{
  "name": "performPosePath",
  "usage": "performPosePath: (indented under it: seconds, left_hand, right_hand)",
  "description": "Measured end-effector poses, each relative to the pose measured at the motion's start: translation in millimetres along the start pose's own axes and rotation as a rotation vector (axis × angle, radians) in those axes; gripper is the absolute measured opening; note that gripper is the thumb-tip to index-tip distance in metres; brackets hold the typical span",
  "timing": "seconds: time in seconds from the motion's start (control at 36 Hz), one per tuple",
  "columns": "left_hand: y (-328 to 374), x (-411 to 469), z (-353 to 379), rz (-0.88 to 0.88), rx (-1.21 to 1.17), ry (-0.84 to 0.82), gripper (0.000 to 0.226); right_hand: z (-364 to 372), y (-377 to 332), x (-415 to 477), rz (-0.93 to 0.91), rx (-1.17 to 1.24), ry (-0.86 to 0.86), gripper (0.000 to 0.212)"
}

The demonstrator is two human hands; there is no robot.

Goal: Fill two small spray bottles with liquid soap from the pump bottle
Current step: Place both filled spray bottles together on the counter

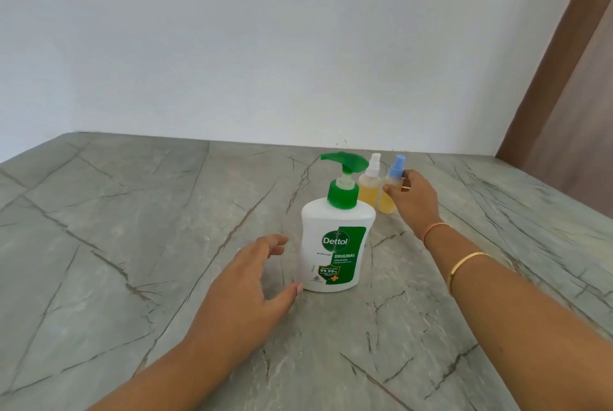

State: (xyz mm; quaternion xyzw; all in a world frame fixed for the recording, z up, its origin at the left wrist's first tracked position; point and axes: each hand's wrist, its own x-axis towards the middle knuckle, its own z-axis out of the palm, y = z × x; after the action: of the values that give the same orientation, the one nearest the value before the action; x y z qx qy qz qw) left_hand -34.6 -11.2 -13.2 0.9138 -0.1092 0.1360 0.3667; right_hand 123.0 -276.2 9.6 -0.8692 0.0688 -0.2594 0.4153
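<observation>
A white Dettol pump bottle with a green pump head stands upright at the middle of the stone counter. Just behind it stand two small clear spray bottles holding yellow liquid: one with a white sprayer, one with a blue sprayer. My right hand is at the blue-capped bottle, thumb and fingers curled round its upper body. My left hand hovers open just left of the pump bottle's base, its thumb tip almost touching the bottle.
The grey veined stone counter runs back to a plain white wall. A brown wooden panel rises at the right edge. My right forearm wears a gold bangle and a thin orange band.
</observation>
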Motion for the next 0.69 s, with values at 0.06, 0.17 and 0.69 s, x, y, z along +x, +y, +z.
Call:
performPosePath:
  seconds: [0.06,0.17,0.69]
  left_hand:
    - [-0.2,-0.2,-0.6,0.001,0.001,0.006,0.057]
    - [-2.3,-0.2,-2.7,-0.003,0.012,0.022,0.056]
    - [6.0,5.8,-2.7,-0.063,-0.09,0.007,0.058]
  right_hand:
    - [0.2,-0.4,0.6,0.001,0.006,-0.003,0.042]
    - [0.8,-1.4,1.4,-0.001,-0.035,-0.01,0.042]
    - [-19.9,-24.0,-47.1,0.044,0.127,0.022,0.015]
